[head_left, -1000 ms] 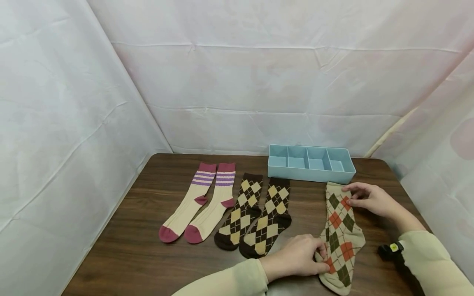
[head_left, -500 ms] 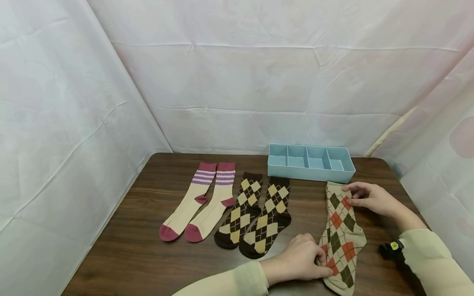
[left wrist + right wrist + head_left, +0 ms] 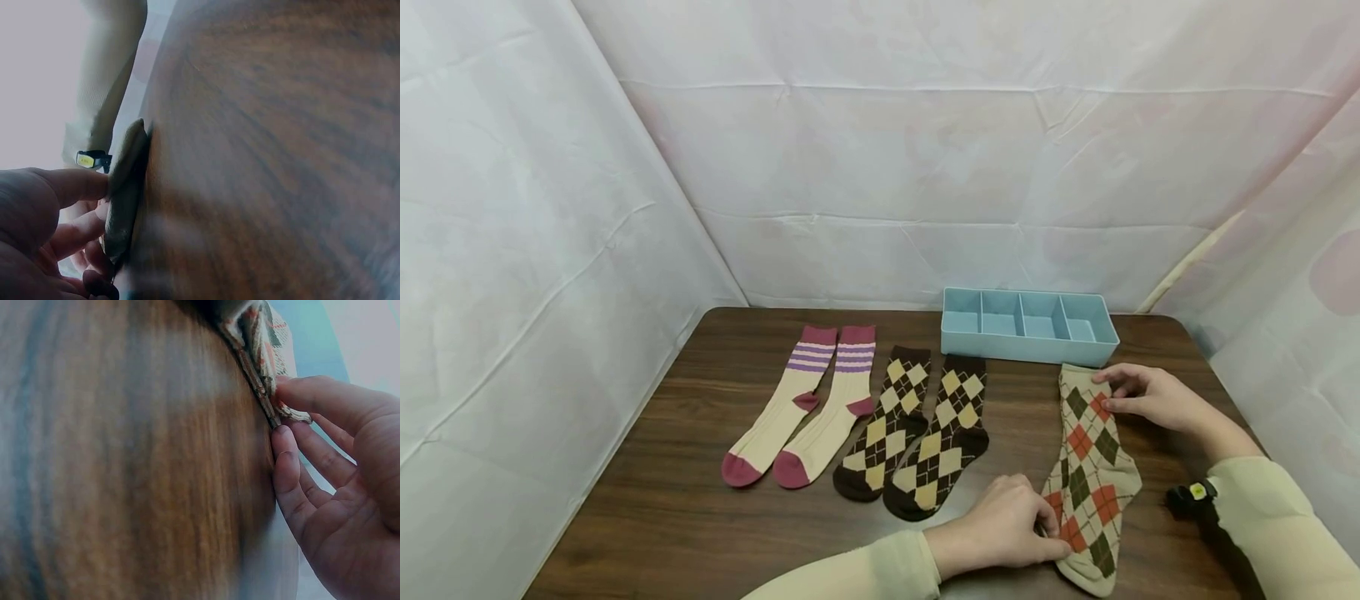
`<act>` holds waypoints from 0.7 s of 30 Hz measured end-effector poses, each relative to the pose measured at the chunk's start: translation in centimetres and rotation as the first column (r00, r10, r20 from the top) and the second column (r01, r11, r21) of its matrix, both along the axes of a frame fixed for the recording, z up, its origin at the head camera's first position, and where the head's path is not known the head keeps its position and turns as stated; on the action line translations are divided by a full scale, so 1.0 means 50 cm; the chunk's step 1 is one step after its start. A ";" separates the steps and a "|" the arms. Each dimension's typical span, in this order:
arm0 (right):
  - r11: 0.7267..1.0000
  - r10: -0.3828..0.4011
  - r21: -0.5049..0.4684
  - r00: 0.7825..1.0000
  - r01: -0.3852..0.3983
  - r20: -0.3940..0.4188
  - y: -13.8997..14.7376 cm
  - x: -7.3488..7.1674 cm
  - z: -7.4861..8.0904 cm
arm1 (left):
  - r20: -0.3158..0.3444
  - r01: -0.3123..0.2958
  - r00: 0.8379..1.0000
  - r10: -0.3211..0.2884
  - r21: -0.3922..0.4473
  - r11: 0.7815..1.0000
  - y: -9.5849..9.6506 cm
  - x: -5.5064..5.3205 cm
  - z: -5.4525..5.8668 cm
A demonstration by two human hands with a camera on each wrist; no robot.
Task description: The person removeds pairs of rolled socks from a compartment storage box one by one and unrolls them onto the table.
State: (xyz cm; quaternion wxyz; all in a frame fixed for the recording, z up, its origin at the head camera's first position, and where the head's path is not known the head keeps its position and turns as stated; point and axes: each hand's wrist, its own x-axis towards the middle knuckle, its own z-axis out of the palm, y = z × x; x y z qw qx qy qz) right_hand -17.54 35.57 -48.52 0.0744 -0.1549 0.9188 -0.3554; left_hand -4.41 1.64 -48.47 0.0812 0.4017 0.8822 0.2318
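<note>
Beige argyle socks [image 3: 1086, 467] with orange and green diamonds lie at the right of the table, one layered over the other, cuffs toward the back. My left hand [image 3: 1011, 521] pinches their left edge near the toes. In the left wrist view, thumb and fingers meet at the edge of the beige fabric [image 3: 125, 194]. My right hand [image 3: 1153, 400] pinches the right side of the cuffs. The right wrist view shows the layered sock edges [image 3: 259, 369] between thumb and fingers, close over the wood.
Behind the cuffs stands a light blue box [image 3: 1018, 346] with several compartments. To the left lie brown argyle socks [image 3: 936, 450] and cream socks [image 3: 827, 425] with maroon toes and purple stripes. White sheeting [image 3: 880, 167] encloses the table [image 3: 662, 500].
The toe end of the beige socks has shifted slightly to the right, with my left hand moving a little along with it. My right hand has stayed at the cuffs.
</note>
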 end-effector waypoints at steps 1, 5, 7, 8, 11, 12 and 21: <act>1.000 0.001 0.002 1.000 -0.001 -0.001 0.000 -0.001 0.000 | 0.005 0.012 1.000 -0.012 0.005 1.000 -0.001 -0.001 0.001; 1.000 0.006 0.002 1.000 -0.006 -0.005 0.002 -0.002 -0.001 | 0.032 0.025 0.999 -0.025 0.012 1.000 -0.004 0.000 0.005; 1.000 0.008 0.002 1.000 -0.008 -0.008 0.003 -0.003 -0.001 | 0.058 0.017 0.998 -0.018 0.014 1.000 -0.003 0.002 0.007; 1.000 0.008 0.001 1.000 -0.008 -0.007 0.003 -0.003 -0.001 | 0.066 0.008 0.998 -0.008 0.010 1.000 -0.003 0.004 0.008; 1.000 0.007 -0.002 1.000 -0.007 -0.003 0.002 -0.003 -0.001 | 0.089 -0.030 0.996 0.031 -0.016 0.999 0.001 0.010 0.012; 1.000 0.006 -0.002 1.000 -0.006 -0.001 0.001 -0.003 0.000 | 0.093 -0.042 0.995 0.045 -0.027 0.999 0.002 0.012 0.014; 1.000 -0.025 0.015 1.000 0.025 -0.005 0.003 -0.002 -0.002 | 0.154 -0.058 0.986 0.059 -0.009 0.998 -0.001 0.016 0.016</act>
